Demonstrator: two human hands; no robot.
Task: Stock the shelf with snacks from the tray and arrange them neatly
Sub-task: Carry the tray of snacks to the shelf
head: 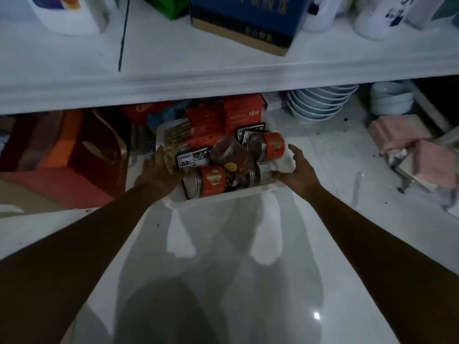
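A white plastic tray (218,198) sits on the glossy floor below the white shelf (198,78). Several snack jars lie piled in it, among them a red-labelled jar (269,145) at the back right, a brown jar (232,155) in the middle and another red-labelled jar (207,181) at the front. My left hand (159,170) holds the tray's left side, its fingers against a clear jar of mixed snacks (173,145). My right hand (298,170) holds the tray's right side, thumb on the near rim and fingers spread above the edge.
Red boxes (238,112) stand behind the tray under the shelf. Dark red gift boxes (74,150) lie to the left. Stacked bowls (320,103) and pink packs (409,145) are at the right. On the shelf stand a blue carton (248,18) and white containers (64,13).
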